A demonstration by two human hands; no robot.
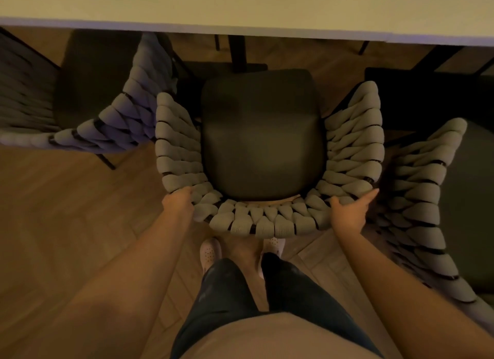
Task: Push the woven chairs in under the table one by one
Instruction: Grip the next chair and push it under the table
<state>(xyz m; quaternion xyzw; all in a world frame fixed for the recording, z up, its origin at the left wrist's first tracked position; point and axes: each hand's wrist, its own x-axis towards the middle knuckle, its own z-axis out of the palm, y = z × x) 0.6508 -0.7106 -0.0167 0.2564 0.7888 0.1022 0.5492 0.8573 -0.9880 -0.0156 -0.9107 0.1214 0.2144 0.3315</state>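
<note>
The middle woven chair [256,222], with a grey rope back and a dark seat cushion [263,134], stands right in front of me and faces the pale table [240,8]. The front of its seat lies just short of the table's near edge. My left hand [178,202] grips the left rear corner of the woven back, fingers curled over the rim. My right hand [350,211] holds the right rear corner, thumb on the inner side and fingers along the outside.
A second woven chair [120,118] stands at the left, turned at an angle, close to the middle chair's arm. A third woven chair [419,187] stands at the right, almost touching it. Dark table legs [238,54] show under the top. My feet are on a wooden floor [66,211].
</note>
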